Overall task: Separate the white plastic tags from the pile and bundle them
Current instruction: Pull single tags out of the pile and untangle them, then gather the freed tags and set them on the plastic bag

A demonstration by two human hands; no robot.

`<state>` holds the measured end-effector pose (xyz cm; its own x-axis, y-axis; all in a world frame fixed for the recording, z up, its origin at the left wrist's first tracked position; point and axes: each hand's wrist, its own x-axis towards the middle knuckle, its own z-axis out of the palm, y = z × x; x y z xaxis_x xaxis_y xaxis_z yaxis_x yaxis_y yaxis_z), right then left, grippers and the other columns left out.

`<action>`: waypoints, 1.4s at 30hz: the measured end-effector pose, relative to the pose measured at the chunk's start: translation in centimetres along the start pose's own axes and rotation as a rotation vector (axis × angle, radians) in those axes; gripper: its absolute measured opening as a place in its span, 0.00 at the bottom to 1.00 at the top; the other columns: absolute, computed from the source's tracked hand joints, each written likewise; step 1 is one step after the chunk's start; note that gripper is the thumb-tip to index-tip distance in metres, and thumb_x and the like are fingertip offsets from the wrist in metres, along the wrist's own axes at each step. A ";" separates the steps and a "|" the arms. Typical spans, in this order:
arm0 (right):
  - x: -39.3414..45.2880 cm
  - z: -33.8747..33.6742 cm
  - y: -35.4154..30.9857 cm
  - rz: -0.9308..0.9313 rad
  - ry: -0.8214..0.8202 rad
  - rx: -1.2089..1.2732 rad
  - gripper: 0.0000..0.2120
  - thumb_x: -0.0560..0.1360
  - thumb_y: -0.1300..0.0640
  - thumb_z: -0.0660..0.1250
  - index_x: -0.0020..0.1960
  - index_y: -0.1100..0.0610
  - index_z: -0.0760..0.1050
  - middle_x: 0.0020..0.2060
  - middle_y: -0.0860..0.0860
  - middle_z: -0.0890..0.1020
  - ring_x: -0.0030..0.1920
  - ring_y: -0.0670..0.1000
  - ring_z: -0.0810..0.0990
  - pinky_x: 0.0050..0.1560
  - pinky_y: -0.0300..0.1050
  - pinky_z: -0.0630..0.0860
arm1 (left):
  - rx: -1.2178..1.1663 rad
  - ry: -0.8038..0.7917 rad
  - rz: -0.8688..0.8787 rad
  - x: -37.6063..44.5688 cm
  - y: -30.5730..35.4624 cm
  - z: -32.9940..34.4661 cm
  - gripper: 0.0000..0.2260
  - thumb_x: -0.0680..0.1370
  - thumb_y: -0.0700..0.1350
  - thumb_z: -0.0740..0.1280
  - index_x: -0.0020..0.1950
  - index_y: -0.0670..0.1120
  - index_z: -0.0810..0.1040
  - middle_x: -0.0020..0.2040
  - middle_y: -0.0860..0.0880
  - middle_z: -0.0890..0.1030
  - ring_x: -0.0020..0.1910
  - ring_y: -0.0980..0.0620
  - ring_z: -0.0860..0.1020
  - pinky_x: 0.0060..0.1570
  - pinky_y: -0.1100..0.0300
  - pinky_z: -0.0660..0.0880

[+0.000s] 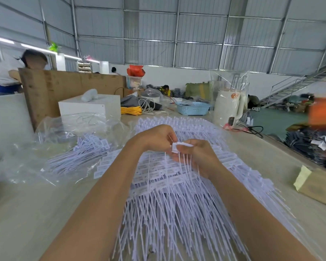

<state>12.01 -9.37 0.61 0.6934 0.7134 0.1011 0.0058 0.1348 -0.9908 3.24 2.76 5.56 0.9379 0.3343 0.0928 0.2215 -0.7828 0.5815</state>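
A big pile of white plastic tags (pixel 169 194) with long thin tails covers the middle of the table (pixel 36 213). Above it, my right hand (pixel 198 157) grips several tags (pixel 177 146) by their flat heads, and their tails hang down over the pile. My left hand (pixel 156 138) meets it from the left, fingers curled and pinching at those same tag heads. A smaller heap of tags (pixel 87 151) lies on clear plastic bags to the left.
Crumpled clear bags (pixel 51 140) lie left of the pile, with a white box (pixel 90 108) and cardboard sheet (pixel 64 87) behind. A blue basket (pixel 193 108), yellow cord (pixel 131 110) and wrapped white appliance (pixel 227 108) stand at the far side. A brown box (pixel 320 187) sits right. People work beyond.
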 end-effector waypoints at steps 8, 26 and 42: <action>0.4 0.1 0.0 -0.115 0.119 -0.107 0.03 0.71 0.68 0.70 0.40 0.64 0.78 0.36 0.60 0.80 0.34 0.56 0.79 0.42 0.50 0.79 | 0.098 -0.042 -0.085 -0.1 -2.4 -0.9 0.10 0.77 0.49 0.68 0.45 0.43 0.83 0.42 0.50 0.80 0.44 0.52 0.77 0.48 0.58 0.73; -0.1 0.1 0.1 -0.328 0.077 -0.386 0.11 0.69 0.69 0.72 0.36 0.55 0.76 0.28 0.50 0.80 0.31 0.50 0.76 0.37 0.45 0.73 | -0.042 0.018 -0.215 0.1 -1.6 0.0 0.18 0.78 0.40 0.63 0.29 0.41 0.66 0.27 0.44 0.69 0.27 0.50 0.65 0.35 0.58 0.63; -0.4 0.9 -0.5 -0.435 0.156 -0.386 0.11 0.69 0.71 0.70 0.35 0.57 0.76 0.33 0.55 0.79 0.32 0.51 0.76 0.35 0.44 0.74 | -0.154 -0.049 -0.209 0.2 -1.7 -1.0 0.20 0.77 0.40 0.64 0.25 0.44 0.66 0.20 0.50 0.64 0.21 0.54 0.61 0.26 0.64 0.58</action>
<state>11.08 -9.11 1.13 0.6664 0.5354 0.5190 0.5536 0.1111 -0.8254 2.79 4.63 5.39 0.8886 0.4519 -0.0792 0.3722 -0.6091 0.7003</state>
